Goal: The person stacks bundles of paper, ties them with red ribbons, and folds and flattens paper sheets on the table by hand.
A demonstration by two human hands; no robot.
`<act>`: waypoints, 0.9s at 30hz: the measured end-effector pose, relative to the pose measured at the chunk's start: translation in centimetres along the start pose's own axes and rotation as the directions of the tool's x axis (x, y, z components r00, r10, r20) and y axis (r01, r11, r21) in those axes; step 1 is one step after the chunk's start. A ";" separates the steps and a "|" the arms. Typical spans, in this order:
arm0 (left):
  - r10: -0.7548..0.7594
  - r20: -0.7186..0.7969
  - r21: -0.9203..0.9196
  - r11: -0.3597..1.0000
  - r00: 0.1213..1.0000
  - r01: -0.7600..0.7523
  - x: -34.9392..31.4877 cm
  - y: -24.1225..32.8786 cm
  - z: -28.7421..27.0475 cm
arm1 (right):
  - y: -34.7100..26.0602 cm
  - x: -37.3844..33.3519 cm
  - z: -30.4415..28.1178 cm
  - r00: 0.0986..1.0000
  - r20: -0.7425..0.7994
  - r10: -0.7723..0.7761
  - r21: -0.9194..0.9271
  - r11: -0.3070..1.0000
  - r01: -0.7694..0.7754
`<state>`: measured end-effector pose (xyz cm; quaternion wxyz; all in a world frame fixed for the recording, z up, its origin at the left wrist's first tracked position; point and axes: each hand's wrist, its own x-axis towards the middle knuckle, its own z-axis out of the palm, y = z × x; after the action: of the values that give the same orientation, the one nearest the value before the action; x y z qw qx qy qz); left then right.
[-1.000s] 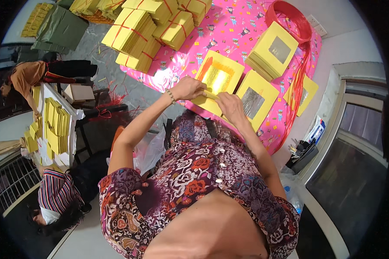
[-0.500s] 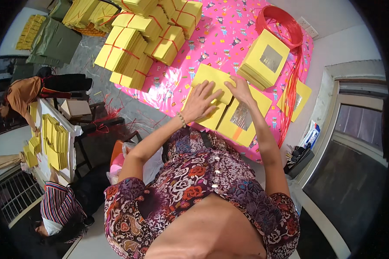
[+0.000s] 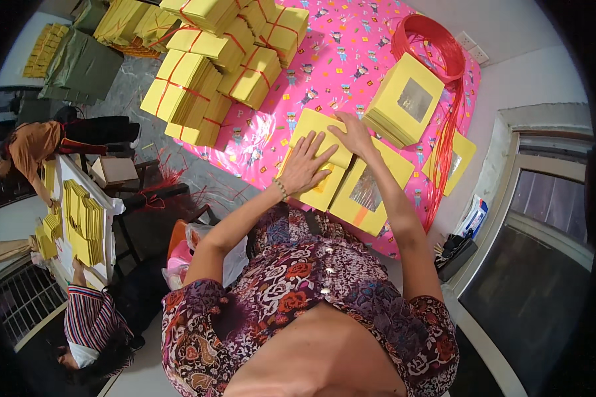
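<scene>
Beneath the spread left hand (image 3: 301, 167) and the right hand (image 3: 356, 137), a yellow paper piece (image 3: 311, 122) lies flat, apparently doubled over, orange-gold showing near the left fingers. Just right of that hold, partly under the right forearm, lies a yellow sheet (image 3: 363, 190) with a silvery square.

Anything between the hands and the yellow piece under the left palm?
Nothing visible. The left hand rests flat on the yellow piece; the right hand is at its upper right edge. The windowed piece lies to the right, beside it, not between.
</scene>
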<state>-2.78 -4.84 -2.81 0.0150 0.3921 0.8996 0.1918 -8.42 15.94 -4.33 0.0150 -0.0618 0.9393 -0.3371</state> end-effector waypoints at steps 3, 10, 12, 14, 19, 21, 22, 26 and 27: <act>-0.003 -0.005 -0.016 1.000 1.000 0.003 -0.1 -0.1 0.1 | -0.4 0.4 0.5 1.000 0.019 -0.006 0.027 1.000 0.006; -0.005 0.025 -0.024 1.000 1.000 0.006 0.3 -0.4 0.1 | -0.4 1.1 0.5 0.996 0.078 0.032 0.049 0.998 -0.036; -0.003 0.037 -0.023 1.000 0.999 0.004 0.3 -0.4 -0.1 | -0.3 1.2 0.7 0.996 0.072 0.044 0.057 0.997 -0.048; -0.003 0.035 -0.013 1.000 0.999 0.004 0.3 -0.3 -0.1 | -0.4 1.1 0.9 0.997 0.064 0.054 0.064 0.996 -0.058; 0.007 0.028 -0.017 1.000 1.000 -0.006 0.3 -0.1 -0.1 | -1.2 0.2 1.2 0.999 -0.016 0.052 -0.033 0.998 -0.052; 0.009 0.034 -0.023 1.000 0.999 -0.008 0.2 -0.1 -0.1 | -1.7 0.2 1.0 0.997 0.011 0.077 -0.022 0.997 -0.077; 0.003 0.043 -0.025 1.000 0.999 -0.002 0.2 -0.1 -0.1 | -1.9 0.2 0.8 0.994 0.041 0.099 -0.013 0.995 -0.098; -0.011 0.073 0.000 1.000 0.997 0.011 0.2 0.0 0.0 | -3.0 -0.3 0.9 0.994 0.002 0.110 -0.042 0.993 -0.110; -0.008 0.069 -0.008 1.000 0.998 0.009 0.3 0.0 0.0 | -3.1 -0.5 0.9 0.995 -0.023 0.094 -0.092 0.991 -0.096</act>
<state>-2.99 -4.63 -2.81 0.0485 0.3946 0.8993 0.1821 -7.53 13.05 -3.10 0.0195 -0.0144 0.9559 -0.2925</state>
